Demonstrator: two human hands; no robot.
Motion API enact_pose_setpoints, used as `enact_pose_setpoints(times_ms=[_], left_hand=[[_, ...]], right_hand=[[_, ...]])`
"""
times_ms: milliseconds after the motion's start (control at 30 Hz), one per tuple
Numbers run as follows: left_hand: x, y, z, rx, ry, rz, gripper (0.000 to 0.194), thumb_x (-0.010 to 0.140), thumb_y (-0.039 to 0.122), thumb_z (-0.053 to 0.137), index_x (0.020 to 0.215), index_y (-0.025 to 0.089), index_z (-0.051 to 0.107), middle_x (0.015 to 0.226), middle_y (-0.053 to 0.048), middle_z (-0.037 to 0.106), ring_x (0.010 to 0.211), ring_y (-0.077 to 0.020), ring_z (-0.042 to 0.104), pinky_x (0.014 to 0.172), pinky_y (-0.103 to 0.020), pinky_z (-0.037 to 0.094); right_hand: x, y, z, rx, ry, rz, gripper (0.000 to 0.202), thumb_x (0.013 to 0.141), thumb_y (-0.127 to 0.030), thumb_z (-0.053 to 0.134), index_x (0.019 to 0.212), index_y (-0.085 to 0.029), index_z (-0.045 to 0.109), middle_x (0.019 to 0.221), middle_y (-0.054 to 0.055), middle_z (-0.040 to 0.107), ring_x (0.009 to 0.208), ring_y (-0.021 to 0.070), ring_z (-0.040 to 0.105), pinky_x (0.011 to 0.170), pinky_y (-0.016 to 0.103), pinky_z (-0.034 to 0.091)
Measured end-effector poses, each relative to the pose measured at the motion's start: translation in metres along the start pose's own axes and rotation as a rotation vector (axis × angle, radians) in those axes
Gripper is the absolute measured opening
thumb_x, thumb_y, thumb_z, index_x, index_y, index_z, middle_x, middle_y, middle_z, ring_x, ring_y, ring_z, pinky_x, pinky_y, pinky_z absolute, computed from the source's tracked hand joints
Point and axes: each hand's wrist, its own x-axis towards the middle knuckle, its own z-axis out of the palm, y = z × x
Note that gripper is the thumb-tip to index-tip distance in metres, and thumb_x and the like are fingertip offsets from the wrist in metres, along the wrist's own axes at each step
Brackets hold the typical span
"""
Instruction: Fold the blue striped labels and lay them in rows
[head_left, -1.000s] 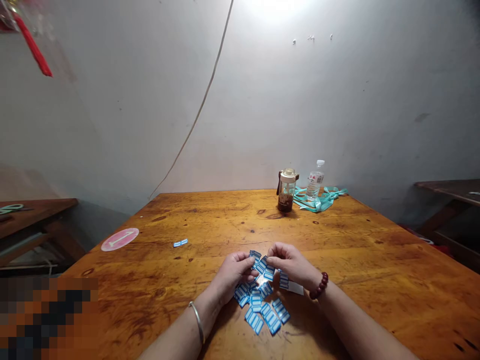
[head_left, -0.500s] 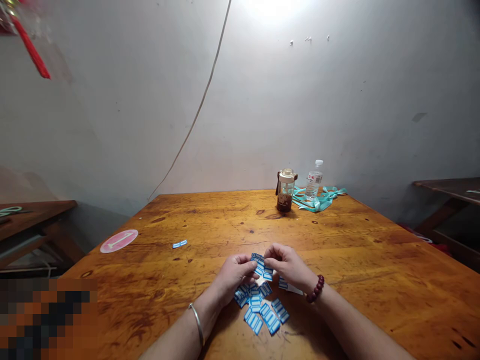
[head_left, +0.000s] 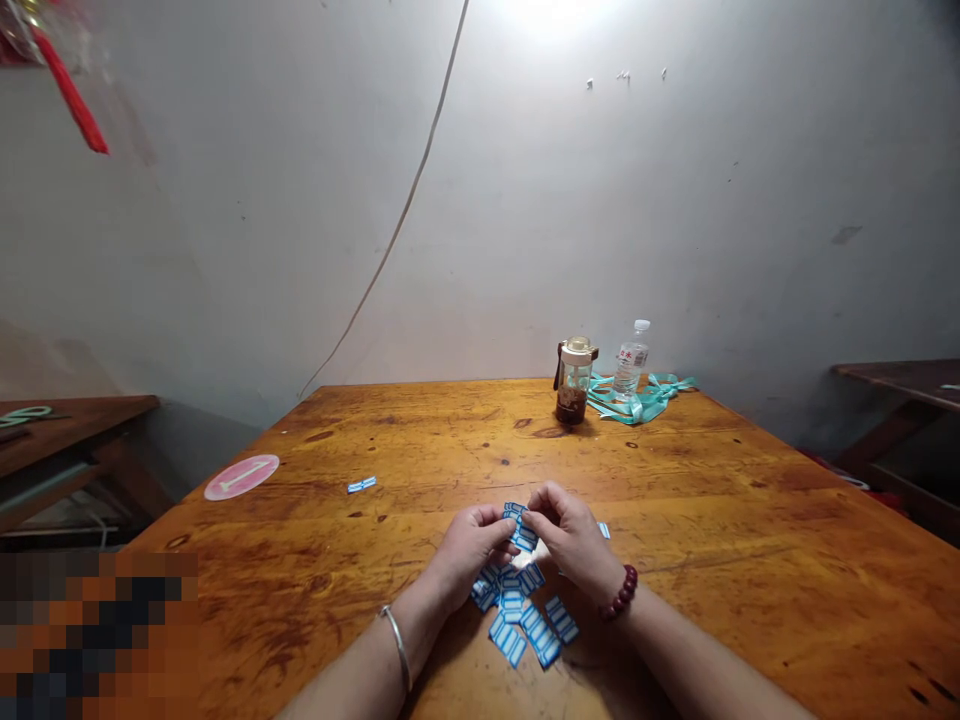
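My left hand (head_left: 471, 548), wearing a silver bangle, is closed on a few small blue-and-white label sheets (head_left: 523, 534) held above the table. My right hand (head_left: 571, 535), with a dark red bead bracelet at its wrist, pinches the right edge of these same sheets between thumb and fingers. Below both hands lies a loose pile of similar label sheets (head_left: 540, 636), several of them overlapping. Another label piece (head_left: 604, 530) pokes out from behind my right hand, mostly hidden by it.
A single label strip (head_left: 361, 485) lies apart on the wooden table (head_left: 420, 430), near a pink oval sign (head_left: 242, 477). Toward the back stand a drinking bottle with dark contents (head_left: 574, 385) and a clear water bottle (head_left: 631, 365), with teal ribbon (head_left: 645, 408) around the latter.
The held sheets have come closer together, the right one shifting left over the other. My right hand has moved slightly left, uncovering a label piece behind it. The view has shifted a little.
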Motion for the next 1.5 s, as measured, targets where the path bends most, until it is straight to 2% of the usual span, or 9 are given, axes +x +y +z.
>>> enact_pose_setpoints(times_ms=[167, 367, 567, 700, 1000, 1100, 1200, 1367, 1500], left_hand=[[-0.001, 0.003, 0.001, -0.017, 0.009, -0.015, 0.02, 0.063, 0.025, 0.063, 0.075, 0.01, 0.059, 0.065, -0.002, 0.058, 0.051, -0.0067, 0.052, 0.05, -0.018, 0.041], [-0.002, 0.003, 0.001, -0.031, 0.011, -0.039, 0.021, 0.062, 0.027, 0.064, 0.073, 0.01, 0.059, 0.065, -0.002, 0.059, 0.051, -0.007, 0.052, 0.05, -0.018, 0.041], [-0.002, 0.001, 0.001, -0.01, 0.002, -0.042, 0.024, 0.061, 0.03, 0.064, 0.074, 0.01, 0.059, 0.065, -0.002, 0.058, 0.053, -0.0085, 0.054, 0.049, -0.018, 0.04], [-0.002, 0.001, 0.001, -0.007, -0.001, -0.016, 0.021, 0.059, 0.028, 0.066, 0.07, 0.011, 0.058, 0.061, -0.001, 0.057, 0.051, -0.0079, 0.053, 0.047, -0.017, 0.038], [0.001, 0.004, -0.002, -0.005, 0.112, -0.025, 0.019, 0.06, 0.027, 0.065, 0.069, 0.012, 0.057, 0.061, 0.0, 0.057, 0.05, -0.007, 0.054, 0.046, -0.016, 0.039], [0.001, 0.005, -0.003, -0.022, 0.132, -0.032, 0.019, 0.059, 0.027, 0.066, 0.069, 0.013, 0.056, 0.061, 0.001, 0.057, 0.051, -0.0072, 0.054, 0.047, -0.016, 0.04], [0.001, 0.005, -0.002, -0.035, 0.12, -0.032, 0.02, 0.058, 0.027, 0.066, 0.068, 0.013, 0.056, 0.061, 0.001, 0.058, 0.05, -0.0072, 0.054, 0.046, -0.016, 0.04], [0.001, 0.004, -0.001, -0.028, 0.112, -0.024, 0.02, 0.058, 0.028, 0.066, 0.068, 0.013, 0.057, 0.06, 0.001, 0.057, 0.05, -0.0075, 0.054, 0.046, -0.016, 0.039], [0.0, 0.003, -0.001, -0.035, 0.052, -0.017, 0.021, 0.059, 0.028, 0.066, 0.069, 0.012, 0.058, 0.059, 0.001, 0.056, 0.048, -0.0065, 0.052, 0.047, -0.017, 0.039]], right_hand=[[0.002, 0.01, 0.001, -0.006, 0.04, 0.071, 0.012, 0.073, -0.028, 0.05, 0.078, -0.018, 0.051, 0.065, -0.003, 0.051, 0.058, 0.01, 0.045, 0.052, 0.02, 0.035], [0.006, 0.021, 0.004, 0.171, -0.026, 0.213, 0.023, 0.071, -0.037, 0.052, 0.062, -0.016, 0.049, 0.052, -0.005, 0.045, 0.048, 0.0082, 0.041, 0.045, 0.019, 0.032], [0.005, 0.016, 0.004, 0.137, 0.006, 0.151, 0.022, 0.071, -0.036, 0.053, 0.061, -0.016, 0.05, 0.053, -0.004, 0.045, 0.05, 0.0081, 0.041, 0.046, 0.019, 0.032], [0.006, 0.016, 0.004, 0.228, -0.01, 0.204, 0.026, 0.07, -0.039, 0.053, 0.06, -0.017, 0.046, 0.049, -0.006, 0.04, 0.044, 0.0067, 0.037, 0.042, 0.019, 0.029], [0.011, 0.015, -0.007, 0.4, 0.021, 0.339, 0.031, 0.071, -0.045, 0.051, 0.06, -0.016, 0.046, 0.04, -0.007, 0.038, 0.036, 0.0053, 0.032, 0.037, 0.018, 0.022], [0.012, 0.02, -0.009, 0.386, 0.04, 0.337, 0.03, 0.071, -0.044, 0.05, 0.06, -0.017, 0.045, 0.041, -0.007, 0.038, 0.036, 0.0053, 0.032, 0.036, 0.018, 0.022], [0.014, 0.028, -0.01, 0.243, 0.045, 0.314, 0.029, 0.069, -0.042, 0.053, 0.057, -0.016, 0.046, 0.045, -0.006, 0.042, 0.039, 0.0061, 0.035, 0.038, 0.018, 0.026], [0.013, 0.026, -0.011, -0.086, 0.039, 0.083, 0.022, 0.071, -0.034, 0.053, 0.059, -0.016, 0.053, 0.061, 0.0, 0.052, 0.056, 0.0109, 0.046, 0.052, 0.021, 0.035], [0.007, 0.016, -0.004, -0.001, -0.084, 0.003, 0.02, 0.077, -0.033, 0.046, 0.07, -0.017, 0.055, 0.063, -0.001, 0.052, 0.058, 0.0104, 0.046, 0.053, 0.021, 0.036]])
